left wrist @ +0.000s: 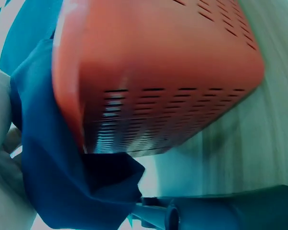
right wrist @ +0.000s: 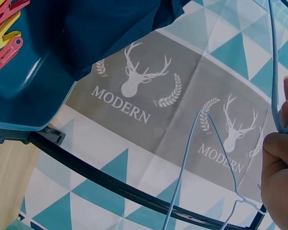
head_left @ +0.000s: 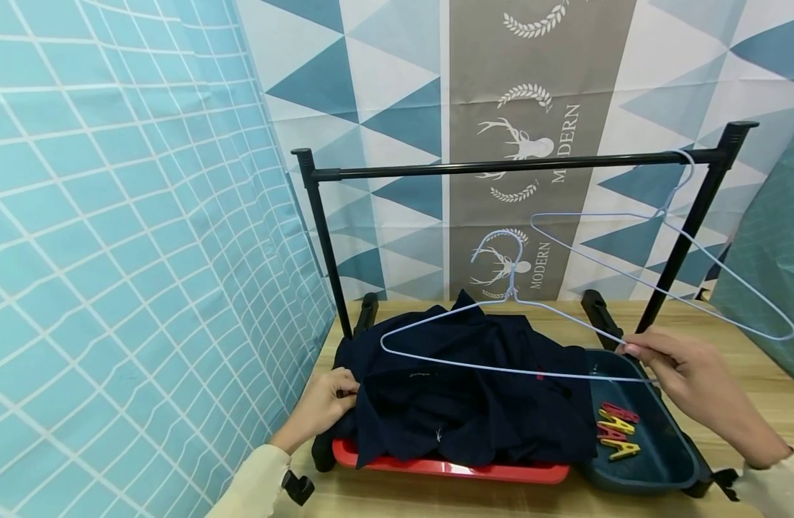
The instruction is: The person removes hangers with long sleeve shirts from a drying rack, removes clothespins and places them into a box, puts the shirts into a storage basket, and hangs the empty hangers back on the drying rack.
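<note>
A navy shirt [head_left: 449, 410] with a small white emblem lies bunched over a red basket [head_left: 449, 469]. At its left side my left hand [head_left: 324, 400] grips the cloth with curled fingers; the left wrist view shows a fold of the shirt [left wrist: 53, 143] draped outside the basket wall [left wrist: 172, 52]. My right hand [head_left: 688, 381] pinches a light-blue wire hanger [head_left: 513, 284] near its right corner. The hanger stands hook-up in front of the shirt, overlapping it in the head view.
A black rack with a top rail [head_left: 500, 167] stands behind. A second wire hanger [head_left: 660, 213] hangs at its right end. Right of the basket, a dark teal basin [head_left: 662, 460] holds several red and yellow clothespins [head_left: 620, 450]. A blue gridded sheet [head_left: 144, 216] borders the left.
</note>
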Demonstrator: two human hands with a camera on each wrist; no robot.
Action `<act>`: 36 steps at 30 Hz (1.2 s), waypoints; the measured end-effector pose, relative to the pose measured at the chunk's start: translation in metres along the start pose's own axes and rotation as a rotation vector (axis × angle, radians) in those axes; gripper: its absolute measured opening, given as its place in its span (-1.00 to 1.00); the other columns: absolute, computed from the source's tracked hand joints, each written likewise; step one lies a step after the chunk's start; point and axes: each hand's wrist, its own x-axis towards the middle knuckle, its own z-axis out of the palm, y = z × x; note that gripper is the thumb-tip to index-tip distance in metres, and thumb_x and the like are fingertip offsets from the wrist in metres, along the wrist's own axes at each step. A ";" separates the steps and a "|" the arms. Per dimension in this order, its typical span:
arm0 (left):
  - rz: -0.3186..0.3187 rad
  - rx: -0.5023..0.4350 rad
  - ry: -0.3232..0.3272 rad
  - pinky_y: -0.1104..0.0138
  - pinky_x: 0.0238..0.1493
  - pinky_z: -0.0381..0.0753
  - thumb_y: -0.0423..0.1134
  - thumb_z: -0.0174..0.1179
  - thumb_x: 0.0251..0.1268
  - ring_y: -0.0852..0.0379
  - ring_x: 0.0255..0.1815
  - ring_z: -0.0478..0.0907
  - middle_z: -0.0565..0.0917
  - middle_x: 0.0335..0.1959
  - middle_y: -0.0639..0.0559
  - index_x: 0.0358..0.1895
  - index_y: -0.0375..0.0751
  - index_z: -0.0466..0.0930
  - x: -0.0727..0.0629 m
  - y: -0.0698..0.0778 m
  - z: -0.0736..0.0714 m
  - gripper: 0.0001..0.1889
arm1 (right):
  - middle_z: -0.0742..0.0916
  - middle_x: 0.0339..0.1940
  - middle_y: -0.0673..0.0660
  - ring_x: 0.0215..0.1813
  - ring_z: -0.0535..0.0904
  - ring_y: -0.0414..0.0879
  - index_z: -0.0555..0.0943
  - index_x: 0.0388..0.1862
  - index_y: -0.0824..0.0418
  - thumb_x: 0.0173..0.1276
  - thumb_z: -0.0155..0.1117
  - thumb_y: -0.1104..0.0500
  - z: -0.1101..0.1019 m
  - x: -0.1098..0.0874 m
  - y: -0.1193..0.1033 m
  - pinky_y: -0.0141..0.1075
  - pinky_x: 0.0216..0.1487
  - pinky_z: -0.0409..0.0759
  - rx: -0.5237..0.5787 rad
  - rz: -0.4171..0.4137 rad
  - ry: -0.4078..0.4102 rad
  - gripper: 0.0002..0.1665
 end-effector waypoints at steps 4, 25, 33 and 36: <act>-0.063 0.070 0.009 0.44 -0.47 0.38 -0.55 0.48 -0.01 0.37 -0.50 0.35 0.50 -0.56 0.32 -0.54 0.05 0.71 -0.003 -0.002 0.005 -0.68 | 0.78 -0.26 0.08 -0.33 0.44 -0.34 0.75 -0.09 0.33 0.09 0.39 0.67 -0.001 -0.001 0.000 -0.54 -0.36 0.34 -0.011 0.022 -0.009 -0.56; -0.611 0.084 -0.156 0.36 -0.53 0.34 0.04 0.42 0.31 0.25 -0.64 0.32 0.50 -0.67 0.22 -0.56 -0.04 0.66 -0.013 0.001 -0.024 -0.65 | 0.74 -0.34 0.13 -0.45 0.35 -0.36 0.77 -0.15 0.33 0.10 0.44 0.64 -0.007 0.000 0.010 -0.51 -0.48 0.24 -0.034 0.050 0.043 -0.62; -0.573 0.049 -0.232 0.32 -0.47 0.43 0.07 0.32 0.41 0.21 -0.58 0.44 0.60 -0.58 0.19 -0.51 0.02 0.75 -0.016 -0.003 -0.025 -0.66 | 0.72 -0.43 0.19 -0.51 0.30 -0.38 0.77 -0.21 0.40 0.23 0.42 0.55 -0.015 0.009 0.015 -0.51 -0.52 0.22 -0.074 0.040 0.104 -0.81; -0.609 0.006 -0.238 0.33 -0.55 0.40 0.09 0.30 0.43 0.20 -0.65 0.42 0.57 -0.64 0.15 -0.49 0.04 0.76 -0.017 -0.005 -0.023 -0.66 | 0.67 -0.49 0.11 -0.53 0.26 -0.37 0.77 -0.25 0.39 0.24 0.43 0.53 -0.019 0.012 0.019 -0.50 -0.51 0.18 -0.113 0.026 0.128 -0.86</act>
